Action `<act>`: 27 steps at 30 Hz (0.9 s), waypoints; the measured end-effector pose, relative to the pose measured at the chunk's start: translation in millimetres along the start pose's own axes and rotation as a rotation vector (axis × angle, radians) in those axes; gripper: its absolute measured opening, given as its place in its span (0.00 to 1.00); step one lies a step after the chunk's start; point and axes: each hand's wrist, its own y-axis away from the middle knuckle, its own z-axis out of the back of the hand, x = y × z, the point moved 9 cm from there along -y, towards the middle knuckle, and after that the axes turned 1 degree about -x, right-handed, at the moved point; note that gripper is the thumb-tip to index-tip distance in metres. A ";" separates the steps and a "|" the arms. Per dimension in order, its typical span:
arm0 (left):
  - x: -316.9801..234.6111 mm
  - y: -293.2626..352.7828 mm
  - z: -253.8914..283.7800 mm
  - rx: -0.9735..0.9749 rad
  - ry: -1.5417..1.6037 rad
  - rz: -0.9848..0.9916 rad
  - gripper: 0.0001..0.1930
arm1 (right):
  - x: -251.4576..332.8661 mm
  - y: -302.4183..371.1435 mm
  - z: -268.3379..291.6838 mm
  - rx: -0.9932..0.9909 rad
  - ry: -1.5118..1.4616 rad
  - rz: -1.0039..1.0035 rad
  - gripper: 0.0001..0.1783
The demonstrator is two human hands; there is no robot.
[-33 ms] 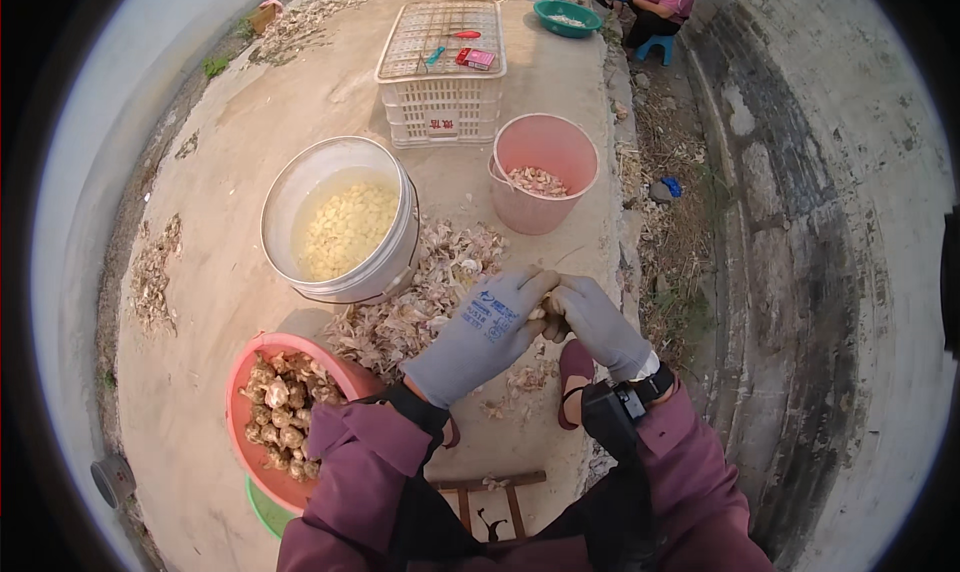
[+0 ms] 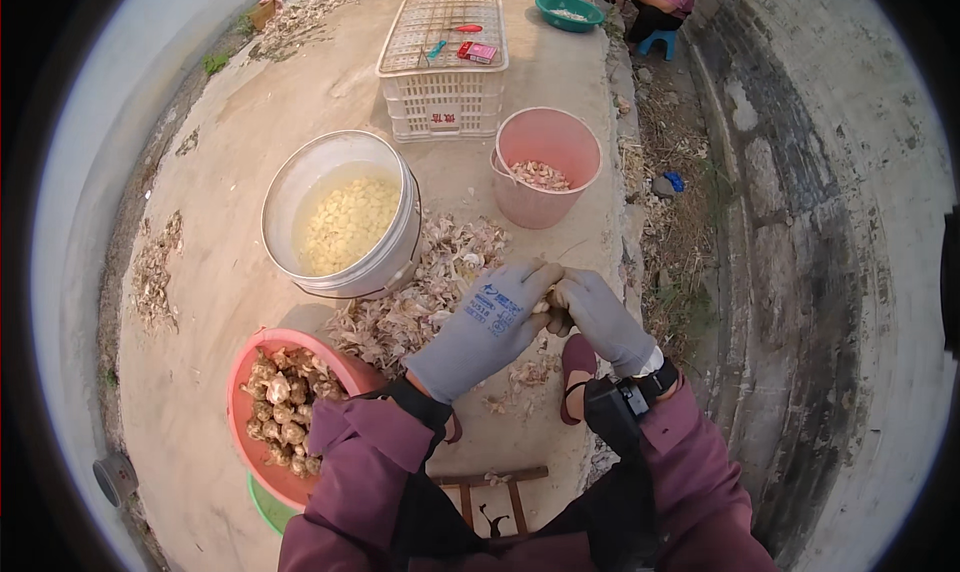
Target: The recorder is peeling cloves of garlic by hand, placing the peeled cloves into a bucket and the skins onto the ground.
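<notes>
In the head view, the left hand in a grey work glove with blue print point(image 2: 487, 315) and the right hand in a plain grey work glove point(image 2: 603, 318) come together in front of the person. Their fingertips meet and are clamped on a small whitish garlic piece point(image 2: 543, 305), which is mostly hidden by the fingers, so its exact form I cannot tell. It is held above the pale concrete floor point(image 2: 215, 362), to the right of a loose heap of dry pinkish garlic skins point(image 2: 405, 317).

Near the left forearm stands a round pink plastic basin point(image 2: 240, 412), which contains brownish whole garlic bulbs point(image 2: 283, 412); the purple sleeve point(image 2: 365, 452) covers a part of it. Beyond the heap, a round white plastic bucket point(image 2: 398, 234) contains pale peeled cloves point(image 2: 350, 224) in water. To the right of this bucket and apart from it, a pink plastic bucket point(image 2: 545, 209) has pinkish cloves point(image 2: 540, 175) at its bottom. Farther away is a white lattice plastic crate point(image 2: 445, 102), and on its top lies a small red and pink box point(image 2: 477, 52).
</notes>
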 end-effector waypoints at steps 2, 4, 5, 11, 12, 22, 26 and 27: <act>5.2 -0.2 -8.5 0.037 0.006 0.032 0.26 | -2.8 -0.3 0.8 0.012 -0.026 0.015 0.16; 3.7 -0.6 -5.5 -0.016 -0.028 -0.009 0.26 | -0.8 -0.1 2.7 0.025 0.005 0.062 0.15; 1.7 -0.8 -5.4 -0.030 -0.033 -0.028 0.26 | -3.0 0.2 4.3 0.019 0.036 0.040 0.15; 5.0 -3.0 8.3 -0.087 0.136 0.030 0.25 | 14.5 3.7 5.9 0.067 0.013 0.006 0.15; 8.0 -3.0 10.9 -0.094 0.181 0.062 0.25 | 21.9 6.2 5.7 0.100 0.003 0.030 0.16; 30.7 1.8 14.3 -0.174 0.744 0.356 0.25 | 40.7 12.6 10.4 0.063 -0.207 0.102 0.20; 33.7 -0.2 19.4 -0.260 0.899 0.384 0.23 | 40.9 8.6 11.8 0.014 -0.238 0.104 0.19; 36.5 -0.4 19.8 -0.288 0.961 0.398 0.23 | 40.4 6.3 9.2 0.019 -0.299 0.108 0.19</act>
